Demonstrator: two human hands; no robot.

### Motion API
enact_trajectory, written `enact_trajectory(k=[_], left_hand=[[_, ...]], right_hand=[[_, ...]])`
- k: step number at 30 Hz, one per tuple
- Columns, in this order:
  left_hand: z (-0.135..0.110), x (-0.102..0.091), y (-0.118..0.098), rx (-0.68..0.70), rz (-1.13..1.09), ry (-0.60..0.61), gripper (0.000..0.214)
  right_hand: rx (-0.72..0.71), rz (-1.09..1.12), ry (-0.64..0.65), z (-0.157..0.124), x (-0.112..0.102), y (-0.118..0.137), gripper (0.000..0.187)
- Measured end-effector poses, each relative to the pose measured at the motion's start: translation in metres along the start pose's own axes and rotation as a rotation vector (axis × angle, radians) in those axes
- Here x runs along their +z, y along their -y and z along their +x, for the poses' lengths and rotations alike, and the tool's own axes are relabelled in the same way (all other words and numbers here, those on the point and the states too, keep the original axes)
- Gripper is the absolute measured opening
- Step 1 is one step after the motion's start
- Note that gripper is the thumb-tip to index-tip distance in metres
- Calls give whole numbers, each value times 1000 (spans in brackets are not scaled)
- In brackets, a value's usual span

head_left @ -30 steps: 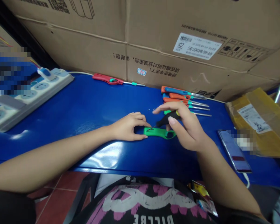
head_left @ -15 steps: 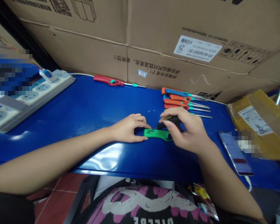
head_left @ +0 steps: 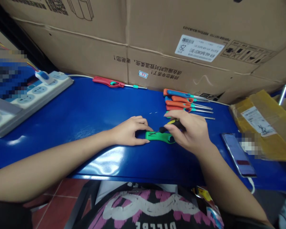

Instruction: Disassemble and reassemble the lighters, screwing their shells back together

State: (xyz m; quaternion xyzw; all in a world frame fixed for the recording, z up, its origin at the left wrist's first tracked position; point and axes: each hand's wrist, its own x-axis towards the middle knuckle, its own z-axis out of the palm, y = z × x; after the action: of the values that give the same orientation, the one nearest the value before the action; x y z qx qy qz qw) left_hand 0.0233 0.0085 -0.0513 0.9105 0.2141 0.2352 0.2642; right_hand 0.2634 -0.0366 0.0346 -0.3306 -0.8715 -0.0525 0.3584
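Note:
A green lighter [head_left: 159,136] with a long handle lies on the blue table, its right end partly hidden behind my right hand. My left hand [head_left: 131,131] grips the lighter's left end between thumb and fingers. In my right hand [head_left: 192,130] is a screwdriver [head_left: 173,125] with a black and yellow handle, its thin shaft pointing left and down onto the lighter's upper face. Whether the tip sits in a screw or hole is too small to tell. Two tiny shiny pieces [head_left: 153,113] lie beyond the lighter.
Several orange, blue and red lighters [head_left: 181,102] lie stacked by the big cardboard box [head_left: 152,38]. One red lighter [head_left: 108,81] rests farther left. A white power strip [head_left: 33,98] stands at left; a phone [head_left: 238,154] and a yellow-taped parcel [head_left: 267,127] are at right.
The view has shifted slightly. My right hand has turned a little around the screwdriver, showing more of its yellow stripe. My left hand still holds the lighter in place.

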Motion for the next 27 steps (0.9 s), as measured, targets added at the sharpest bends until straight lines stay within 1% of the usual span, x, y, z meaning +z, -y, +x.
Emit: enact_trajectory(k=[2, 4, 5, 6, 8, 9, 10, 11, 14, 15, 16, 18, 19, 20, 21, 24, 25, 27], left_hand=[[0, 0, 0, 1, 0, 2, 36], [0, -1, 0, 7, 1, 2, 36], [0, -1, 0, 7, 3, 2, 36], [0, -1, 0, 6, 6, 3, 36], [1, -1, -1, -3, 8, 6, 35], [1, -1, -1, -6, 6, 7, 35], [1, -1, -1, -7, 3, 8, 34], [1, -1, -2, -6, -2, 8, 34], [1, -1, -2, 1, -7, 5, 35], [1, -1, -2, 0, -5, 3, 36], [1, -1, -2, -1, -2, 1, 36], [0, -1, -1, -6, 3, 2, 35], [0, -1, -1, -8, 5, 5, 34], [0, -1, -1, -7, 5, 4, 33], [0, -1, -1, -3, 3, 2, 33], [0, 0, 0, 15, -11, -14, 33], [0, 0, 0, 18, -16, -17, 32], [0, 0, 0, 15, -18, -19, 31]], right_hand=[[59, 98, 121, 0, -3, 1, 29], [81, 209, 194, 0, -4, 2, 35], [76, 217, 185, -1, -4, 2, 34], [62, 182, 147, -1, -2, 1, 29], [34, 28, 38, -2, 0, 1, 20], [29, -36, 4, -2, 1, 0, 18], [35, -69, -3, -2, 1, 1, 18], [48, -49, 23, -1, 1, 1, 20], [93, 170, 166, -1, -3, 3, 34], [87, 210, 172, -1, -3, 3, 33], [65, 203, 144, -1, -3, 3, 30], [6, 96, 36, -2, -1, 2, 20], [-19, 48, -3, -2, 0, 2, 19], [-30, 38, -13, -2, 1, 2, 20], [-28, 74, 10, -2, 1, 3, 24], [-1, 265, 166, 0, -1, 6, 41], [-1, 277, 186, 1, -2, 8, 42], [-26, 181, 151, 0, -1, 9, 35]])
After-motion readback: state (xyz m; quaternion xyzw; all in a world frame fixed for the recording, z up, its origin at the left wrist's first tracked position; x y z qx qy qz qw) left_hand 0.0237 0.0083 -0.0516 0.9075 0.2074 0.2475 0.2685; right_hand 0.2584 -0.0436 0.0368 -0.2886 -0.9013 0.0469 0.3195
